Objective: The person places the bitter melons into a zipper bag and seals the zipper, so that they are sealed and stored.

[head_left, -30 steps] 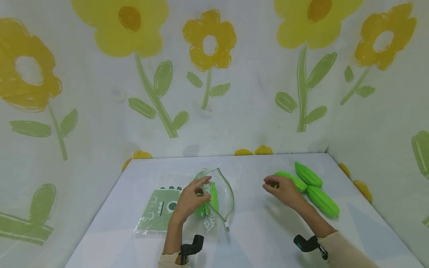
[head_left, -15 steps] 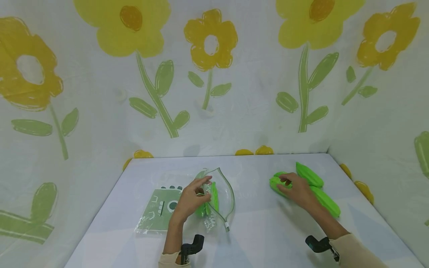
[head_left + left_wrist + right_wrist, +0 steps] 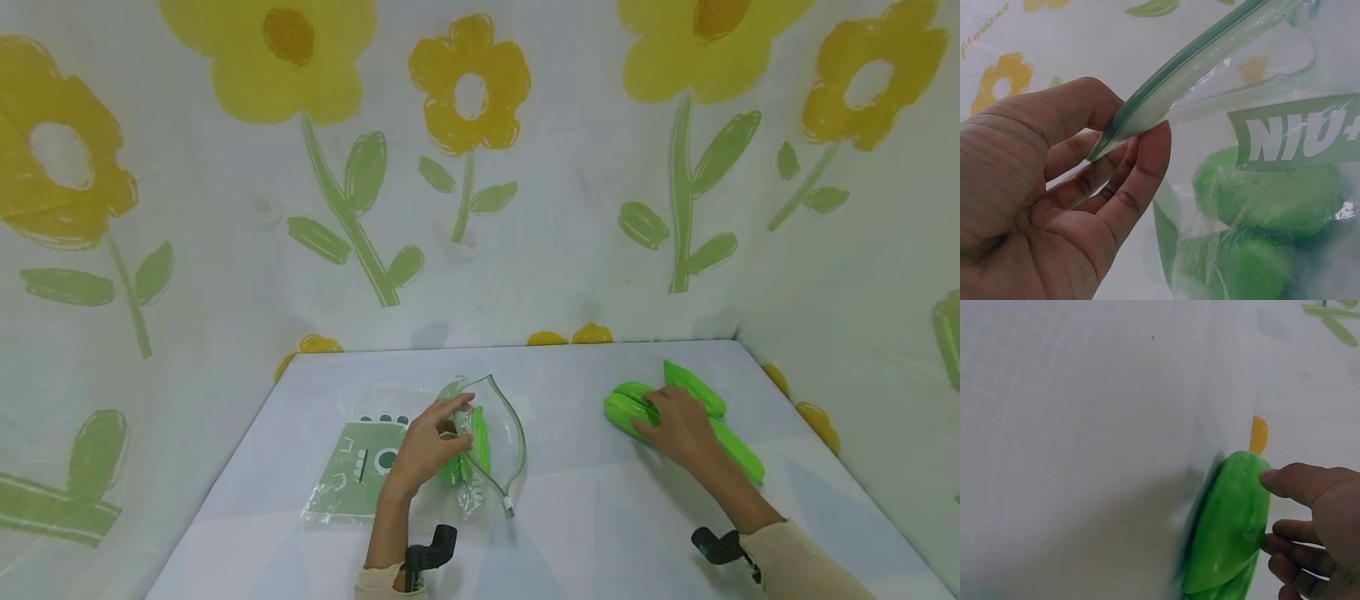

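My left hand (image 3: 427, 454) pinches the green-edged mouth of a clear zip bag (image 3: 1179, 69) between thumb and fingers. The bag's rim (image 3: 520, 425) gapes in a loop to the right. Inside it lie bright green ridged pieces (image 3: 1266, 194), blurred by the plastic and partly hidden. On the right, my right hand (image 3: 681, 425) is over a bright green, ridged, cucumber-like piece (image 3: 626, 410). Its thumb and fingertips touch one side of this piece (image 3: 1229, 519), with a gap between thumb and fingers in the right wrist view. Two similar pieces, one behind (image 3: 693, 387) and one in front (image 3: 738, 452), lie close by.
A flat clear bag with a green printed panel (image 3: 348, 479) lies left of my left hand. The white table (image 3: 570, 517) stretches between the hands. Flower-printed cloth walls (image 3: 562, 275) stand behind and at both sides.
My right hand has moved right and come down onto the nearest green piece, its fingers now touching it. The left hand keeps its hold on the bag.
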The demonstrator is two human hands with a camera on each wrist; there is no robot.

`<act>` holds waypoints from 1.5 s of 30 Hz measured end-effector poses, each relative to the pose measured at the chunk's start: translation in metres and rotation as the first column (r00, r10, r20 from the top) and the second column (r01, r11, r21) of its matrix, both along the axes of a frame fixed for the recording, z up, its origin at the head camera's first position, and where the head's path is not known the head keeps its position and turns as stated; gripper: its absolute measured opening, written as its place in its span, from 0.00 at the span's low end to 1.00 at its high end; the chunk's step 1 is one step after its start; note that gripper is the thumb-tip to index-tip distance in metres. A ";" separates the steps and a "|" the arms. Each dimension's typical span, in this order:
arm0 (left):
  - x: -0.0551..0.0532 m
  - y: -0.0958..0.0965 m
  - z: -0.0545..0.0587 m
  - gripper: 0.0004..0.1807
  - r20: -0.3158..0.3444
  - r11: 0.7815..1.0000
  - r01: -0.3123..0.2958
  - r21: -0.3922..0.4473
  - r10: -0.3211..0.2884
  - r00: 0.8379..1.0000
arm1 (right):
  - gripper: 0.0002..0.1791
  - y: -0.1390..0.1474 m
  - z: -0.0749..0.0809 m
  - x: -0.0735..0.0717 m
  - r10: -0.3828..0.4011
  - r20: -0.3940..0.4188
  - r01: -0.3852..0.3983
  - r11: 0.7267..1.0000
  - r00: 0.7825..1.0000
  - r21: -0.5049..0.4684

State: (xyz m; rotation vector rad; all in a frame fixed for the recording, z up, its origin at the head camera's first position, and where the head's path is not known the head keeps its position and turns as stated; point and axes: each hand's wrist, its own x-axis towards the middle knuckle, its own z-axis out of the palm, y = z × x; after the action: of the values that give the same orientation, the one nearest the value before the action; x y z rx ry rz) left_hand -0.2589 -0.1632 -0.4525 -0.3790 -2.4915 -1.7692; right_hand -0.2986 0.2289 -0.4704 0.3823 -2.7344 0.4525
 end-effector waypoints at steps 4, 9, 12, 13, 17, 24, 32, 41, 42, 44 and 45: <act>-0.005 -0.004 -0.007 0.32 0.003 1.000 0.022 0.017 -0.023 1.000 | 0.26 0.002 -0.004 0.000 -0.018 0.004 0.017 0.998 1.000 0.062; -0.004 -0.003 -0.006 0.32 0.010 1.000 0.021 0.020 -0.021 1.000 | 0.27 0.001 -0.008 -0.001 -0.026 -0.033 0.030 0.993 0.999 0.111; -0.004 -0.003 -0.007 0.31 0.010 1.000 0.019 0.014 -0.020 1.000 | 0.28 0.001 -0.011 -0.001 -0.028 -0.063 0.035 0.991 0.998 0.128; -0.004 -0.003 -0.007 0.31 0.011 1.000 0.019 0.014 -0.020 1.000 | 0.28 0.000 -0.011 -0.001 -0.025 -0.070 0.034 0.990 0.997 0.133; -0.005 -0.003 -0.010 0.31 0.016 0.999 0.030 0.012 -0.030 0.999 | 0.28 0.000 -0.014 -0.001 -0.016 -0.072 0.025 0.991 0.997 0.130; -0.006 -0.003 -0.011 0.31 0.015 1.000 0.025 0.001 -0.025 1.000 | 0.28 -0.007 -0.006 0.002 -0.014 -0.047 0.016 0.999 0.999 0.052; -0.003 0.001 -0.006 0.31 0.019 1.000 -0.015 -0.009 0.015 1.000 | 0.26 -0.025 0.011 0.009 0.048 0.076 -0.037 0.990 0.996 -0.137; -0.004 -0.001 -0.006 0.31 0.009 1.000 -0.014 -0.014 0.015 1.000 | 0.27 -0.046 0.018 0.014 0.106 0.248 -0.015 0.940 0.963 -0.342; -0.004 -0.002 -0.007 0.31 0.009 1.000 -0.008 -0.013 0.008 1.000 | 0.27 -0.048 0.019 0.014 0.108 0.258 -0.012 0.937 0.960 -0.350; -0.006 -0.003 -0.009 0.31 0.009 1.000 0.003 -0.006 -0.003 1.000 | 0.27 -0.054 0.020 0.014 0.110 0.275 -0.002 0.932 0.955 -0.363; -0.006 -0.004 -0.009 0.31 0.008 1.000 0.007 -0.003 -0.007 1.000 | 0.28 -0.056 0.020 0.014 0.113 0.284 0.000 0.929 0.952 -0.370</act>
State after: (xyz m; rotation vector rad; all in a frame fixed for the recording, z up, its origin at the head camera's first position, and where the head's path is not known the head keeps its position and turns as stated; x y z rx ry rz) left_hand -0.2652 -0.1671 -0.4616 -0.3823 -2.5019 -1.7733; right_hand -0.2842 0.1727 -0.4502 0.3140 -2.8391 1.1004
